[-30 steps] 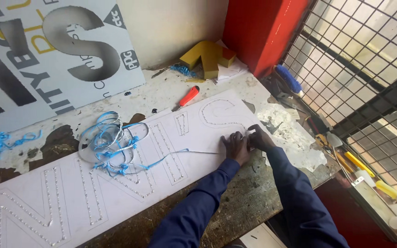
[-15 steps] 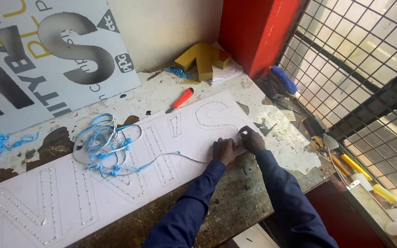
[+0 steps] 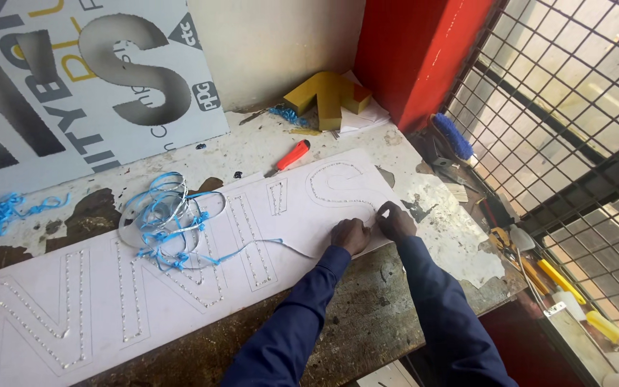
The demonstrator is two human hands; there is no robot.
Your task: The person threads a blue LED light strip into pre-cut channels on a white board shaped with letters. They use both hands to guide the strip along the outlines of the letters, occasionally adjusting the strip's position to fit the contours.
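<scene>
At the desk's right edge, both hands, the left hand [image 3: 350, 235] and the right hand [image 3: 395, 221], pinched a thin white-and-blue cord [image 3: 266, 242] against the white lettered panel [image 3: 202, 265]. Keeping the cord taut along the dotted outline seemed wise.

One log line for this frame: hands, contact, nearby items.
left hand on white sign board | right hand at curved letter outline | blue-white cord trails left | orange knife idle
</scene>
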